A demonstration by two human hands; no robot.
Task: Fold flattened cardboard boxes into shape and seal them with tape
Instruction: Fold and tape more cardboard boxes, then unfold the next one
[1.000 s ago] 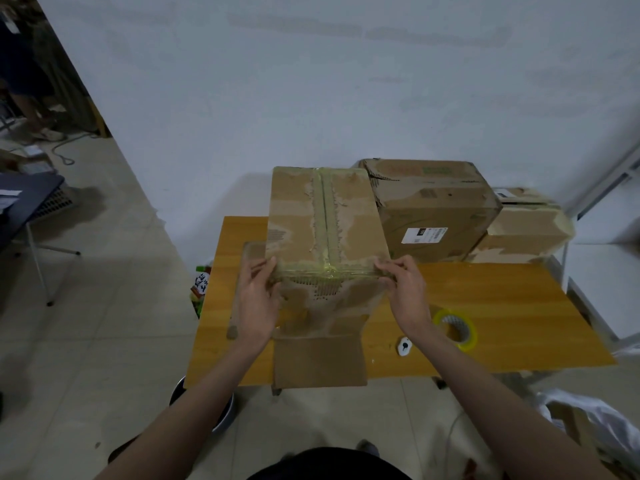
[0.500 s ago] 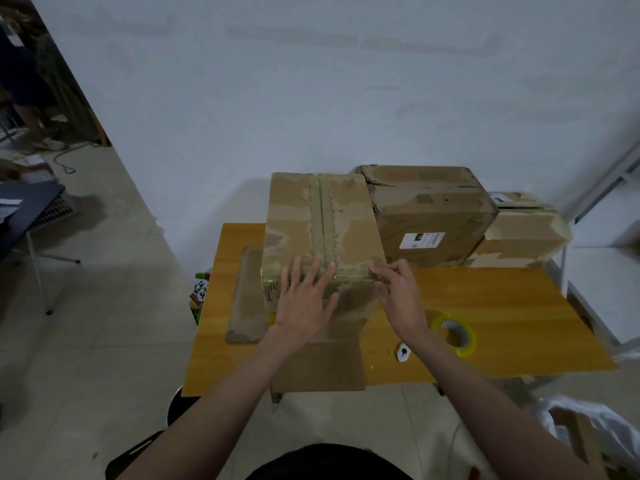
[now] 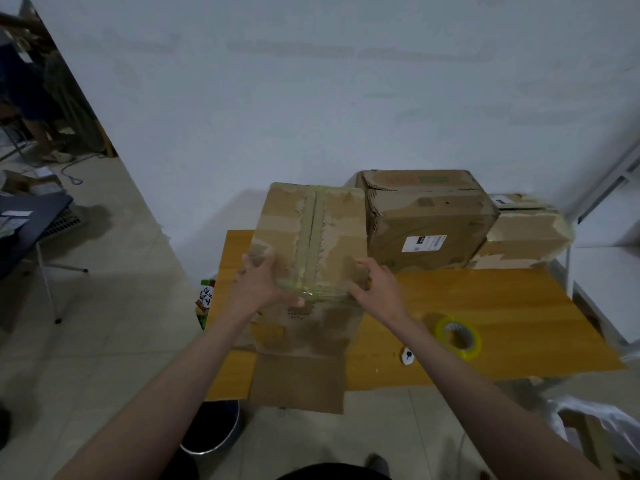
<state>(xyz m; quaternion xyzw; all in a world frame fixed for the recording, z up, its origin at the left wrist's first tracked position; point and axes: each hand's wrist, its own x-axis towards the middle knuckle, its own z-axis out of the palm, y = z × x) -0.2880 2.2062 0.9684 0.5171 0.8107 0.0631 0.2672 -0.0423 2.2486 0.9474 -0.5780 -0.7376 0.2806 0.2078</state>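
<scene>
Gripping worn brown taped cardboard box (image 3: 311, 244) mid-frame, left hand (image 3: 258, 284) and right hand (image 3: 379, 289) curling over near top corners; seeming light, stiff, edge-holdable.

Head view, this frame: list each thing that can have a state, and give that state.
Front box: top flaps closed, taped along the seam; lower flaps hang open.
Left hand: grips the box's near left top edge.
Right hand: fingers curled at the near right top edge.
Labelled box: closed.
Tape roll: lying flat on the table, untouched.
</scene>
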